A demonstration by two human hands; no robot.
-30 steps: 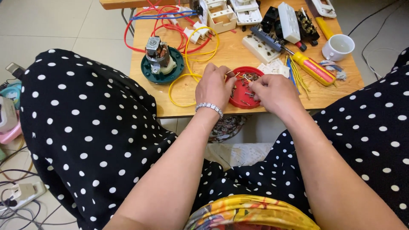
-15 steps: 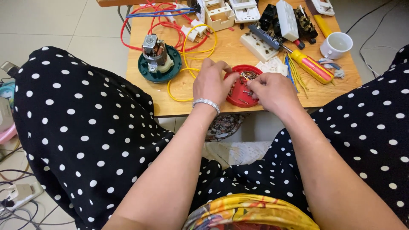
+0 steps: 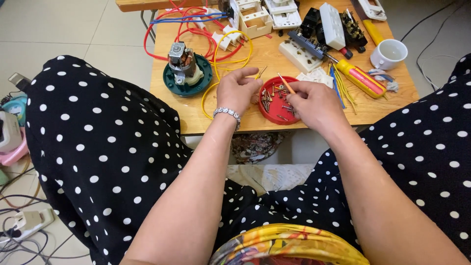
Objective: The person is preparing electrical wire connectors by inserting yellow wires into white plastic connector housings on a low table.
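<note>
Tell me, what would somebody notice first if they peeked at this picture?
Probably the two hands over the round red dish of little screws near the table's front edge: the left hand pinches a yellow wire, and the right hand holds a thin stick-like piece. To the left sits a small electric motor on a green base, with red and blue wires tangled behind it. On the right lie a yellow screwdriver and a white cup.

Black garment with white polka dots, silver link bracelet [image 3: 226,113] on left wrist, bare forearms
</note>
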